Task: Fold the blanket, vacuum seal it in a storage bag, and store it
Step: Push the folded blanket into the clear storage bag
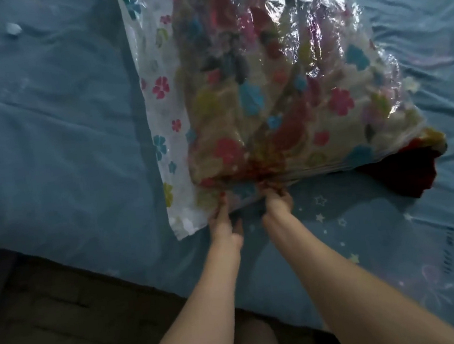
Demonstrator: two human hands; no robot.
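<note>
Head view shows the storage bag lying on the blue bed, with the blanket inside and one red corner sticking out. The load looks soft and bulky, the plastic slippery, so the open edge seems the best grip. Both arms reach forward; the left hand and right hand pinch this edge.
</note>
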